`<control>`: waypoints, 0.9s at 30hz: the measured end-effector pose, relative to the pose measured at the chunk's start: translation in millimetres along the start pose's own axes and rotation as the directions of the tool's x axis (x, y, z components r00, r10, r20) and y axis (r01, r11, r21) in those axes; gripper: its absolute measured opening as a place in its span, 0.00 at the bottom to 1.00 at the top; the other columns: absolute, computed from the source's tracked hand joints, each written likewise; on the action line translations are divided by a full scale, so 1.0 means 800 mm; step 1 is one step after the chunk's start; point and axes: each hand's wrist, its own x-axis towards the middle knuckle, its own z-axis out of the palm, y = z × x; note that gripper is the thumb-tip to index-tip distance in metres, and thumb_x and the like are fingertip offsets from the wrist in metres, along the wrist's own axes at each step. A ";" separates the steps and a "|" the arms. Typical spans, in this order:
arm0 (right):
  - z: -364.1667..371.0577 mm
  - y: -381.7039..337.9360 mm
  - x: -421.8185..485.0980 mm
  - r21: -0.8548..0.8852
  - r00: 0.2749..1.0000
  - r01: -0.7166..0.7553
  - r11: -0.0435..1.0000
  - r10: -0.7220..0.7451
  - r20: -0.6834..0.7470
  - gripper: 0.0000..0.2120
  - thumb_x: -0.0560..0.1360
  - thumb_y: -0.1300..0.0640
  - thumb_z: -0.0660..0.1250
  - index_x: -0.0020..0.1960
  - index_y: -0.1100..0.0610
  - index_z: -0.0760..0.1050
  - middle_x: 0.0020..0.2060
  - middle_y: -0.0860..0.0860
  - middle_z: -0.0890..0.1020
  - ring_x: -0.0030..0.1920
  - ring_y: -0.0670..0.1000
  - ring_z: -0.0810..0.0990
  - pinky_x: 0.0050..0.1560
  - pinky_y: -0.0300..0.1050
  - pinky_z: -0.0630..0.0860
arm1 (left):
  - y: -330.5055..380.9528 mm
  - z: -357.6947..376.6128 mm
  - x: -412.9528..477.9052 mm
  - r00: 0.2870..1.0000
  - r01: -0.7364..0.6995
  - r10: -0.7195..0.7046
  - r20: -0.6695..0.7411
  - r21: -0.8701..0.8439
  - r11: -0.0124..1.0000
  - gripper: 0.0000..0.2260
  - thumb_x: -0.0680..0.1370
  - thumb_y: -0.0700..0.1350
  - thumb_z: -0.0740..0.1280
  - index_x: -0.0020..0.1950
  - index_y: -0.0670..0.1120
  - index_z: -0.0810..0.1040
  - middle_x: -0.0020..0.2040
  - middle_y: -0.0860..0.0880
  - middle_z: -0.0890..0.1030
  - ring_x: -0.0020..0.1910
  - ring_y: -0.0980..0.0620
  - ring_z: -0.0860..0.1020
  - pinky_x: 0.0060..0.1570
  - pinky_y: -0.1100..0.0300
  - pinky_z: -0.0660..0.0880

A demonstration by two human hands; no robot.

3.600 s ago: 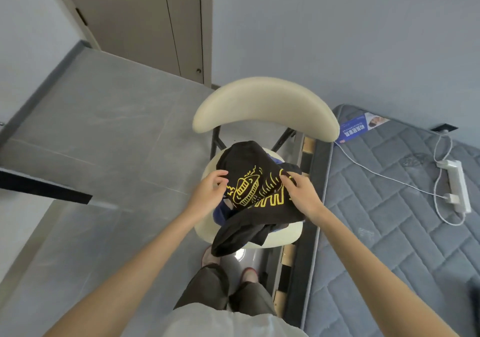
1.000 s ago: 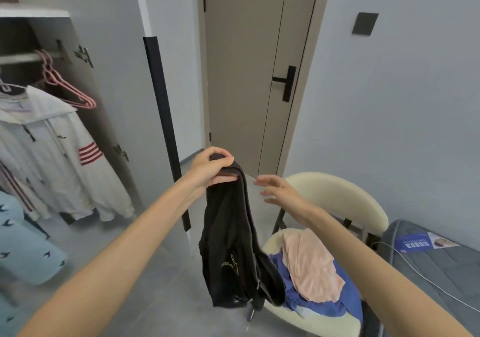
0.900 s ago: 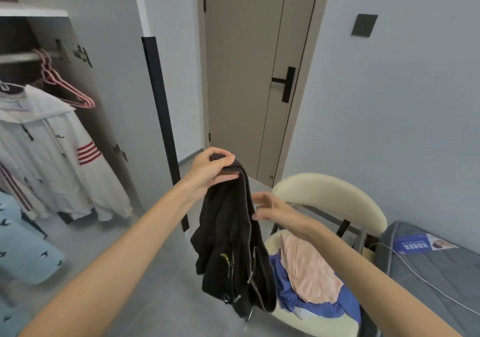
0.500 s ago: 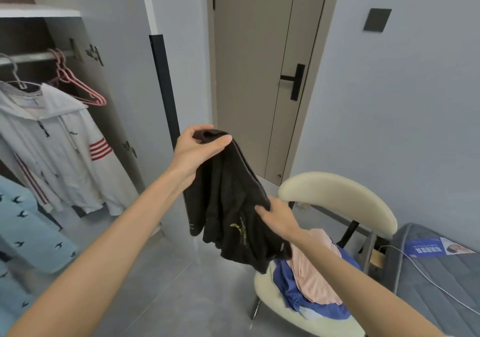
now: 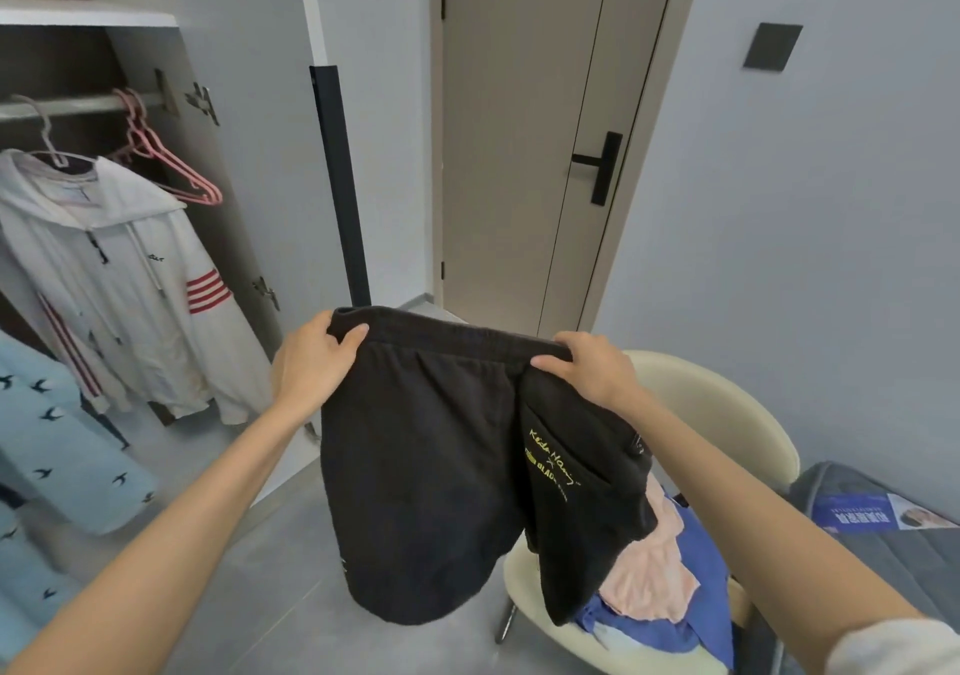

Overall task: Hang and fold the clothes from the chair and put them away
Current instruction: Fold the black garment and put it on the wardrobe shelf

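Waistband pinched in curled fingers of left hand (image 5: pixel 311 365) and right hand (image 5: pixel 589 370), black shorts (image 5: pixel 426 466) hanging below them; likely fault: crooked fold from leg bunched under right fingers.

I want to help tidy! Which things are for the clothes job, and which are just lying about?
For the job: black cloth shorts with yellow print, in the grip of left hand and right hand; pink cloth and blue cloth on the cream padded chair; thin pink hangers.
Just there: plain beige door; blue printed leaflet.
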 end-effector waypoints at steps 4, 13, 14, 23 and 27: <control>0.000 0.010 -0.007 -0.057 0.962 0.003 0.998 0.013 0.272 0.27 0.70 0.36 0.69 0.51 0.61 0.78 0.44 0.55 0.81 0.47 0.57 0.79 0.47 0.54 0.76 | -0.005 0.008 0.003 1.000 0.015 -0.016 0.001 0.053 0.998 0.17 0.79 0.57 0.61 0.62 0.47 0.74 0.50 0.48 0.81 0.49 0.45 0.79 0.49 0.51 0.76; 0.030 0.031 -0.028 -0.179 0.884 0.030 0.983 0.058 0.464 0.19 0.76 0.47 0.68 0.59 0.60 0.75 0.51 0.56 0.80 0.49 0.55 0.77 0.52 0.47 0.75 | -0.019 0.013 -0.002 0.992 0.121 -0.126 0.032 0.125 0.985 0.21 0.80 0.56 0.60 0.67 0.46 0.71 0.61 0.43 0.78 0.59 0.40 0.75 0.61 0.44 0.71; 0.029 0.033 -0.026 -0.181 0.892 0.044 0.982 0.043 0.451 0.16 0.78 0.49 0.65 0.60 0.59 0.75 0.53 0.56 0.80 0.52 0.56 0.78 0.53 0.48 0.74 | -0.021 0.013 -0.001 0.988 0.151 -0.156 0.019 0.155 0.976 0.21 0.79 0.57 0.60 0.68 0.46 0.71 0.62 0.42 0.76 0.61 0.39 0.73 0.64 0.42 0.67; -0.001 0.042 0.002 -0.580 0.978 -0.117 0.807 -0.007 -0.207 0.14 0.77 0.58 0.63 0.59 0.44 0.76 0.57 0.53 0.70 0.55 0.59 0.67 0.54 0.50 0.66 | 0.012 -0.015 -0.014 0.972 0.135 -0.028 0.233 -0.459 0.878 0.21 0.78 0.54 0.62 0.69 0.49 0.67 0.65 0.54 0.71 0.62 0.53 0.71 0.61 0.54 0.69; -0.015 0.041 0.018 -0.142 0.928 -0.068 0.988 0.010 -0.372 0.14 0.75 0.67 0.63 0.56 0.55 0.80 0.58 0.56 0.68 0.52 0.59 0.70 0.53 0.46 0.71 | 0.062 -0.018 -0.031 0.917 0.178 0.096 0.387 -0.613 0.770 0.22 0.73 0.57 0.62 0.65 0.52 0.70 0.59 0.56 0.75 0.57 0.56 0.75 0.55 0.64 0.72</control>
